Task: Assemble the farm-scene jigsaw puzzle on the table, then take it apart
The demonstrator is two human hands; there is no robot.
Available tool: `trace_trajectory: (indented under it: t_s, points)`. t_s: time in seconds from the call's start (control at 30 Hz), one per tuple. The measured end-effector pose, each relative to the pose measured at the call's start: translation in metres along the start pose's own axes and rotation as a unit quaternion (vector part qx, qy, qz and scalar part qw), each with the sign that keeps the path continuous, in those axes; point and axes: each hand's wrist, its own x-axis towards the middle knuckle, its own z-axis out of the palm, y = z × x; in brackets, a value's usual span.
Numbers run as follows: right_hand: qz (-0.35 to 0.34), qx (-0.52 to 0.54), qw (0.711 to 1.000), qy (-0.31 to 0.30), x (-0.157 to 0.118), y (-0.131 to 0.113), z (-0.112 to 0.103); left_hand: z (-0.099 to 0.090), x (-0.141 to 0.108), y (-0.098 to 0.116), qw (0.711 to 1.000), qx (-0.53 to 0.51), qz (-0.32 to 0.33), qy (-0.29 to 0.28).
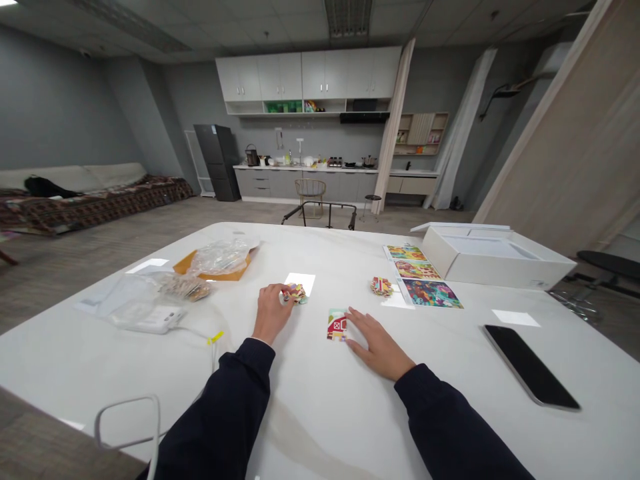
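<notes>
Near the middle of the white table [310, 373] lies a small, partly joined puzzle [337, 325] with a red barn on it. My right hand [376, 343] rests at its right side, fingers spread and thumb at the lower edge. Up and to the left, my left hand [273, 310] touches a small pile of colourful puzzle pieces [296, 293] with its fingertips; whether a piece is between them is hidden. Another stack of pieces [381, 287] sits farther right, touched by neither hand.
Three picture sheets [417, 270] and an open white box [495, 257] stand at the back right. A black phone [531, 365] lies at right. At left are plastic bags [217, 257], bagged pieces [185, 288], a white power bank [153, 320] and its cable [213, 350].
</notes>
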Motion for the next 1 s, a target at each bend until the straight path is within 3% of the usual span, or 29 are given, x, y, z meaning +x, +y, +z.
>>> trace_trajectory:
  t_s: [0.07,0.13,0.27,0.4,0.8,1.0]
  points:
    - [0.002,0.001,1.0,0.002,0.0,0.0,0.0,-0.009,-0.002,0.015,1.0,-0.024,0.019,-0.001]
    - [0.003,0.001,1.0,-0.003,0.0,-0.001,-0.001,-0.018,-0.011,0.037,0.993,-0.088,0.065,-0.038]
    - [-0.004,0.001,1.0,-0.031,0.001,-0.006,-0.007,-0.024,-0.038,0.076,0.937,-0.195,0.155,-0.245]
    - [-0.008,0.001,0.998,-0.061,0.002,-0.011,-0.014,-0.019,-0.051,0.083,0.913,-0.191,0.14,-0.333]
    - [0.002,0.008,0.997,-0.075,0.002,-0.011,-0.013,-0.022,-0.044,0.08,0.889,-0.169,0.155,-0.397]
    - [-0.002,0.007,0.998,-0.068,0.003,-0.012,-0.013,-0.027,-0.045,0.083,0.888,-0.145,0.185,-0.395]
